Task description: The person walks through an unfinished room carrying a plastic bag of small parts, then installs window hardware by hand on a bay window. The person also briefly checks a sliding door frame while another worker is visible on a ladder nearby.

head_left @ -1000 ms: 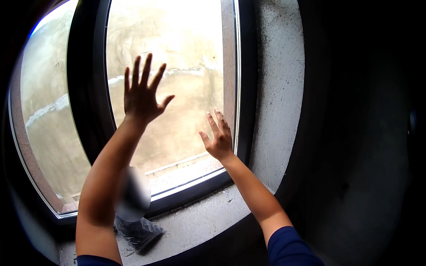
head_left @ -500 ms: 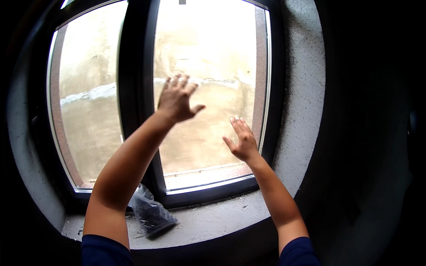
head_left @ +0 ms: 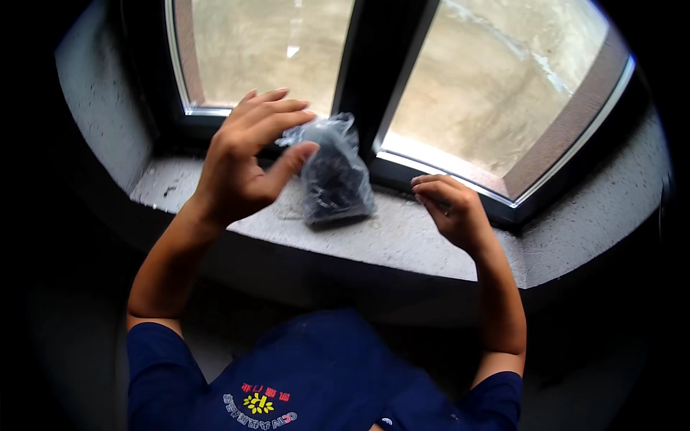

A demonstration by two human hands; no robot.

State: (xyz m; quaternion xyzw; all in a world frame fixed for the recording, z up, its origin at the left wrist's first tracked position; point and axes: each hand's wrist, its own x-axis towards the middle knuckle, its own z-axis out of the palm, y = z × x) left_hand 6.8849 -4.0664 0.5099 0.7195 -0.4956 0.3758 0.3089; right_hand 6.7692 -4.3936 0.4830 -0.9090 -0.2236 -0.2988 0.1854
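Observation:
A clear plastic bag point(head_left: 336, 176) with dark contents stands on the windowsill against the window frame. My left hand point(head_left: 248, 154) is beside the bag, its fingers spread and its thumb in front of the bag's upper left side. Nothing shows in its grip, and I cannot tell whether it touches the plastic. To the right of the bag, apart from it, my right hand point(head_left: 454, 212) hovers over the sill with its fingers loosely bent and its thumb a little apart. I see nothing held there.
The rough pale windowsill point(head_left: 402, 241) runs under a dark window frame point(head_left: 374, 86) with two glass panes. Outside is a stained beige wall point(head_left: 496, 79). Plastered reveals point(head_left: 108, 108) bound the opening on both sides. Small dark crumbs point(head_left: 170, 191) lie on the left of the sill.
My view has tilted down, bringing my shirt into sight. Both hands have come down from in front of the right pane, the left to the bag. My right fingers have bent.

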